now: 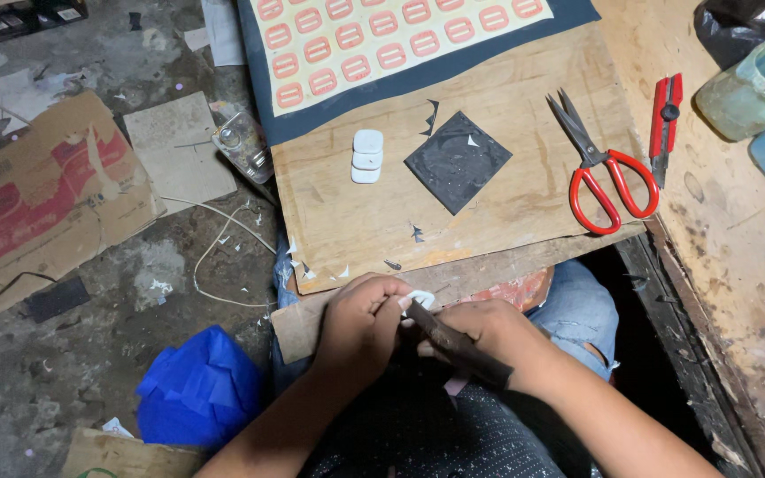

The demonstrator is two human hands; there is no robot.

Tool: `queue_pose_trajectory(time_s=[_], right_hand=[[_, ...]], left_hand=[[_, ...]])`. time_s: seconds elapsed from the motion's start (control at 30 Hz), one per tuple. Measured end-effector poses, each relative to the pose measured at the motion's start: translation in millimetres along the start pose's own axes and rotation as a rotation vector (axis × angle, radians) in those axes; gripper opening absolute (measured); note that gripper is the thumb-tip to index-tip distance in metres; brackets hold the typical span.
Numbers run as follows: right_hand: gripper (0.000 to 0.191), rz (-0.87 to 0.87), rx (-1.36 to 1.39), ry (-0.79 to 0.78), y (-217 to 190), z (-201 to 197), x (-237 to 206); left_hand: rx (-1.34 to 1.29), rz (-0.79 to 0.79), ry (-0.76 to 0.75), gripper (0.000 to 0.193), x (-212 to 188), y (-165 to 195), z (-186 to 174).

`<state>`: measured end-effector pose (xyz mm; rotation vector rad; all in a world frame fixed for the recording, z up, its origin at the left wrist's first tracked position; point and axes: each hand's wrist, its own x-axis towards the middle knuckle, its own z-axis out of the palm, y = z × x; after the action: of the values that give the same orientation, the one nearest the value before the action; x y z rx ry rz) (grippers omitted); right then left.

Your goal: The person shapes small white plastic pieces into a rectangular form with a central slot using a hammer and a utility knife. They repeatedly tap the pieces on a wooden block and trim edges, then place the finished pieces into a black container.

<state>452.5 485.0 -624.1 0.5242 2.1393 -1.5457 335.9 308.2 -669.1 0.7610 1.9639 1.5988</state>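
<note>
The left hand (360, 323) is being closed around a small white piece (421, 299), while the dark-handled tool (458, 345), gripped in the right hand (489, 336), is being pointed up-left at it.

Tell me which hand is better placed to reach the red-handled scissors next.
Right, probably. The scissors lie on the board's right side, ahead of the right hand. That hand grips a dark tool, though, so it would need setting down. The left hand pinches a small white piece and sits farther away.
</note>
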Motion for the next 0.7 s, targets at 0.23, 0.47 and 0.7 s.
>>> queue_pose_trajectory(time_s=[0.23, 0.47, 0.7], right_hand=[[0.022, -0.652, -0.437, 0.426, 7, 12, -2], [0.032, -0.697, -0.414, 0.392, 27, 12, 11], [0.016, -0.532, -0.344, 0.432, 46, 31, 20]], left_hand=[[-0.35, -0.368, 0.044, 0.025, 12, -8, -2], [-0.456, -0.33, -0.029, 0.029, 11, -12, -3], [-0.388, -0.34, -0.031, 0.025, 9, -19, 0]])
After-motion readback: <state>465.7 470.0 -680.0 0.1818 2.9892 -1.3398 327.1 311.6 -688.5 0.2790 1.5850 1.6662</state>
